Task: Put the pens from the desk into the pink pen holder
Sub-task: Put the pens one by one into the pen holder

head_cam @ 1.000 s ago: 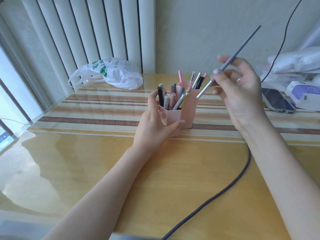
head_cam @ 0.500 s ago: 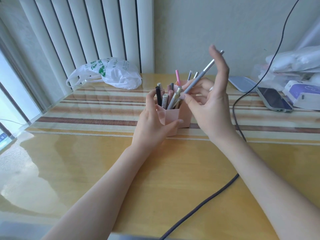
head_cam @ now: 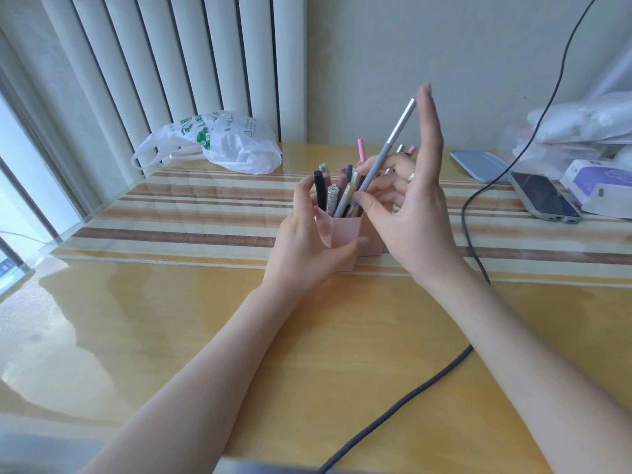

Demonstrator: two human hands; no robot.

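A pink pen holder (head_cam: 343,232) stands on the striped runner in the middle of the desk, with several pens sticking up from it. My left hand (head_cam: 301,244) wraps around its left front side. My right hand (head_cam: 407,206) hovers just right of the holder and pinches a long grey pen with a silver end (head_cam: 388,150) between thumb and fingers. The pen slants up to the right, and its lower tip sits among the other pens at the holder's mouth. My right palm hides the holder's right part.
A white plastic bag (head_cam: 222,143) lies at the back left. A dark cable (head_cam: 475,213) runs from the wall across the desk towards the front edge. A phone (head_cam: 543,198), a blue tray (head_cam: 478,164) and white packages (head_cam: 602,186) crowd the right side.
My right hand has carried the grey pen from up at the right down to the holder, tipping it steeper, so its lower end now sits among the other pens. My left hand has stayed on the holder.
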